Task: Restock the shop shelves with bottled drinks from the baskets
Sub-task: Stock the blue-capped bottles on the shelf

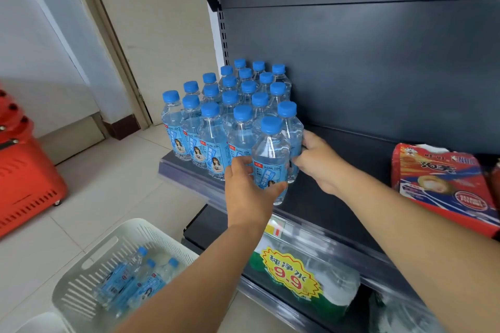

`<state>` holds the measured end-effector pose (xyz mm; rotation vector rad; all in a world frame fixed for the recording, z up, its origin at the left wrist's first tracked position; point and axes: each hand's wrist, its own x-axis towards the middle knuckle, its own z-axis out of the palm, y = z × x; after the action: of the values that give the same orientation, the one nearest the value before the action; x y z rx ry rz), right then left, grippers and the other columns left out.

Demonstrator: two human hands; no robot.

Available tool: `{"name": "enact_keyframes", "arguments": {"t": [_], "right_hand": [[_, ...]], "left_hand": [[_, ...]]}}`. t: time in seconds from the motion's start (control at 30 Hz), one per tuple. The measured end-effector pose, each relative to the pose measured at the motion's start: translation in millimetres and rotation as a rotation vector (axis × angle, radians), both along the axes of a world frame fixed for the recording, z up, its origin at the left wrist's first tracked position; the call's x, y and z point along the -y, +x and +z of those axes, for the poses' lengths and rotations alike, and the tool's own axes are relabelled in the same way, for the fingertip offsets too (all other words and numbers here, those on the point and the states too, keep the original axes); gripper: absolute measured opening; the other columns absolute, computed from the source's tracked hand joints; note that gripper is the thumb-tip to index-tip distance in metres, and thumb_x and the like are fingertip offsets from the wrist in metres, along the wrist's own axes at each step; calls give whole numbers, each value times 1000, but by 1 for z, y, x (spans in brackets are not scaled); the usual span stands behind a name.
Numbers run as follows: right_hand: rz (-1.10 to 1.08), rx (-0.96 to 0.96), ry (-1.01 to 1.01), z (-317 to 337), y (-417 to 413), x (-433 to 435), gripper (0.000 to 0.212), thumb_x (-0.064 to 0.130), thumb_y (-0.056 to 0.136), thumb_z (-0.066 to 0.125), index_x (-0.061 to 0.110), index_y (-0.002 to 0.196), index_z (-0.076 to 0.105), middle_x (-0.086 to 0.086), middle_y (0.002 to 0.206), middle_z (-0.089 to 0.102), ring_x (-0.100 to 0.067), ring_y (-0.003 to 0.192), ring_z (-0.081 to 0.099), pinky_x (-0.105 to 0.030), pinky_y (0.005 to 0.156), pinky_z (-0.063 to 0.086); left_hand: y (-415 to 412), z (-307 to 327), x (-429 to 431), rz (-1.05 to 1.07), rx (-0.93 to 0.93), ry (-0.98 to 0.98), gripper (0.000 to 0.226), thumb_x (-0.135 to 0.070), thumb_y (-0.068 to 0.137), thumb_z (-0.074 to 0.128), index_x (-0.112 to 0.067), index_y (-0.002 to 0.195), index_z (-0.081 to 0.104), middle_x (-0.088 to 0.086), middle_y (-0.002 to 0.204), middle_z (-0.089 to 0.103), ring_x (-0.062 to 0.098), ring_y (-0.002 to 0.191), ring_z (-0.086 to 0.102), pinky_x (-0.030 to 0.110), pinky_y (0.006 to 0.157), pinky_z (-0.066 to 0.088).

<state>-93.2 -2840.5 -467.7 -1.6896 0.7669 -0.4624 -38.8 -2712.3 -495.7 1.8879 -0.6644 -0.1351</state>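
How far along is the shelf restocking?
Well along: a block of upright bottles fills the shelf's left end. Left hand holds one bottle, right hand holds another. A few bottles remain in the white basket.

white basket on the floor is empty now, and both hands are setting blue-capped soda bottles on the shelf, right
Not quite. The white basket is not empty: the head view shows several blue-capped bottles lying in it. The rest holds: the left hand and right hand each grip a soda bottle at the shelf.
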Motion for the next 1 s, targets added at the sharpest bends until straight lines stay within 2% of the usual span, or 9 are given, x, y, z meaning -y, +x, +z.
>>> {"name": "enact_keyframes", "arguments": {"t": [0.13, 0.23, 0.37, 0.43, 0.53, 0.67, 0.77, 0.87, 1.0], "right_hand": [[-5, 35, 21, -2, 5, -4, 58, 0, 92, 46, 35, 138, 40, 9, 134, 52, -14, 122, 49, -44, 105, 42], [-28, 45, 28, -3, 3, -6, 59, -1, 92, 45, 33, 140, 38, 9, 134, 50, -14, 123, 47, -40, 105, 41], [-146, 9, -31, -3, -5, -19, 68, 2, 93, 44, 25, 151, 17, 5, 156, 23, -16, 141, 26, -38, 114, 27], [-192, -6, -84, 2, -13, -33, 66, 8, 95, 46, 22, 151, 13, 3, 157, 18, -17, 143, 21, -35, 115, 25], [-201, -37, -171, 6, -29, -62, 63, 13, 95, 50, 18, 150, 18, -1, 154, 23, -18, 140, 28, -31, 111, 27], [-193, -64, -229, 2, -43, -112, 62, 11, 91, 57, 19, 145, 28, -4, 143, 37, -21, 129, 42, -30, 103, 36], [-85, -120, -213, -6, -39, -151, 62, 9, 89, 59, 16, 143, 31, -5, 140, 42, -22, 123, 47, -39, 103, 40], [53, -203, -177, -13, -23, -188, 57, 13, 89, 58, 16, 141, 34, -4, 140, 43, -19, 117, 49, -30, 92, 40], [225, -305, -124, -24, 10, -230, 58, 15, 89, 58, 15, 142, 34, -6, 143, 42, -19, 120, 48, -29, 93, 39]], "left_hand": [[1, 0, 1, 1, -2, 2, 66, -21, 66, 85, -17, 116, 43, -1, 115, 47, 8, 97, 45, 15, 85, 37], [0, 1, -1, -10, -33, 7, 68, -22, 66, 85, -17, 119, 43, -1, 116, 46, 8, 99, 46, 16, 86, 38], [0, 2, -15, -53, -68, 33, 75, -29, 63, 87, -18, 124, 45, -2, 119, 47, 10, 104, 48, 20, 85, 42], [2, 2, -32, -52, -42, 72, 74, -33, 62, 86, -18, 123, 48, -3, 117, 48, 9, 100, 48, 18, 81, 40], [9, 1, -63, -33, -51, 132, 64, -36, 65, 84, -18, 117, 53, -1, 112, 52, 13, 97, 53, 21, 80, 42], [19, -2, -115, 3, -38, 234, 36, -33, 78, 75, -13, 105, 63, 1, 100, 61, 14, 89, 57, 25, 82, 47], [32, -11, -164, 40, -75, 328, 22, -33, 83, 70, -15, 94, 67, -2, 89, 65, 15, 86, 62, 26, 82, 49], [51, -19, -218, 101, -102, 405, 16, -32, 84, 68, -17, 89, 69, -1, 88, 67, 14, 84, 62, 24, 81, 47], [80, -27, -289, 189, -166, 458, 15, -32, 86, 66, -17, 89, 67, -3, 86, 66, 15, 86, 62, 25, 80, 47]]}}
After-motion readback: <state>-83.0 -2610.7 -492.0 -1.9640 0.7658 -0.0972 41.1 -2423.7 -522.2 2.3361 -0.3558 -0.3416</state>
